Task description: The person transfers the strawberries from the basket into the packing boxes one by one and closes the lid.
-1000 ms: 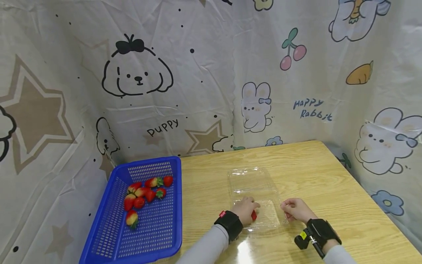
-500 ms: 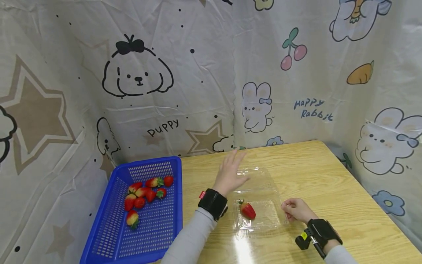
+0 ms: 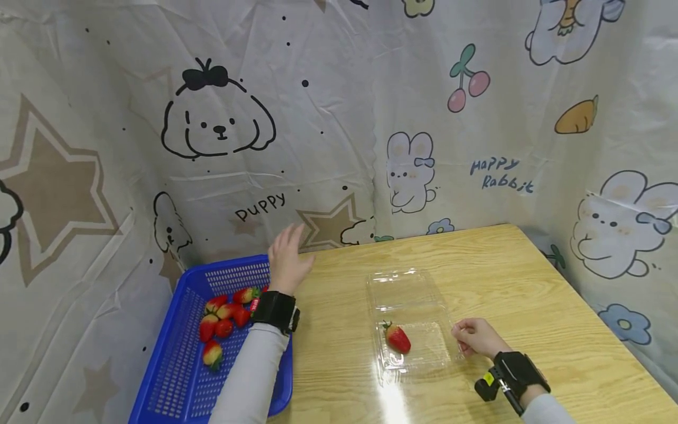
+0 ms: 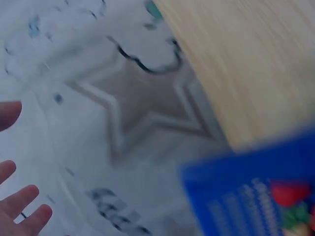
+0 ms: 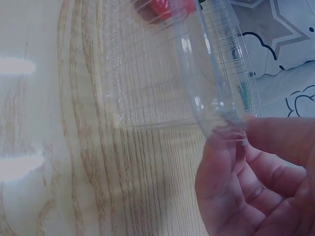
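Note:
My left hand hovers above the right rim of the blue basket, its fingers spread and nothing in them. In the left wrist view its fingertips show at the left edge. Several strawberries lie in the basket's far half. A clear plastic clamshell box lies with its lid open toward the back of the table. One strawberry rests in the left part of its base. With thumb and fingers, my right hand pinches the box's right edge, plainly seen in the right wrist view.
The wooden table ends at a patterned cloth hung behind it and on both sides. The basket fills the table's left part; its walls stand higher than the strawberries.
My left hand has let go of the strawberry in the box, risen, and moved left to the basket. The right hand keeps its place on the box edge.

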Available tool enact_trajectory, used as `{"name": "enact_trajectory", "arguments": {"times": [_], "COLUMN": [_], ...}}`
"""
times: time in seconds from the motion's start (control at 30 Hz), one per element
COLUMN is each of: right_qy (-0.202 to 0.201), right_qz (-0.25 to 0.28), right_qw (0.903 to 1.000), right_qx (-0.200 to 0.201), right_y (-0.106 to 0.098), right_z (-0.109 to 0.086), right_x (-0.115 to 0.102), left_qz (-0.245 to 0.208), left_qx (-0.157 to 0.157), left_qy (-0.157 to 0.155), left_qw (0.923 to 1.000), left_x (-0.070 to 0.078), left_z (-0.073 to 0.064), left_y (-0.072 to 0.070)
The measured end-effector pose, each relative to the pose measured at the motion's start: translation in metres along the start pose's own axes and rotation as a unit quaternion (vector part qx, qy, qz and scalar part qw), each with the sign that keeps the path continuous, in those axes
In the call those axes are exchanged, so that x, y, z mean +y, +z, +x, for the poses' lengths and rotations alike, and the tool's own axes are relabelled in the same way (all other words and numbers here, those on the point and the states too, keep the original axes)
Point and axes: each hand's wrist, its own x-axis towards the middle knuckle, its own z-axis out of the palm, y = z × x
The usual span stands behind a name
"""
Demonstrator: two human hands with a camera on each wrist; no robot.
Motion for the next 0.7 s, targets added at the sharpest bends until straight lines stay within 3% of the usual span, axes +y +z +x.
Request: {"name": "enact_trajectory", "arguments": {"times": [0.1,0.23,0.37,0.53,0.7], "right_qy": [-0.003,-0.004,-0.001,0.005,0.006], "right_qz": [0.000,0.001,-0.001,-0.005,-0.007], "right_qw": [1.0000,1.0000,1.0000,1.0000,0.9999], "right_qx": [-0.003,-0.006,-0.006,-0.004,-0.003], "right_y": [0.000,0.000,0.000,0.000,0.000], "right_z": [0.000,0.000,0.000,0.001,0.002], "right_x": [0.000,0.000,0.001,0.001,0.001], "left_qz": [-0.001,-0.001,0.016,0.036,0.042], "left_qx": [0.017,0.013,-0.040,-0.108,-0.152], "left_qy": [-0.038,-0.093,-0.133,-0.136,-0.128], "left_qw": [0.9991,0.9956,0.9901,0.9841,0.9792], "left_x": [-0.032,-0.070,-0.101,-0.130,-0.145], "left_z": [-0.005,-0.016,-0.032,-0.053,-0.068], "left_y": [-0.005,-0.008,-0.003,0.012,0.025]}}
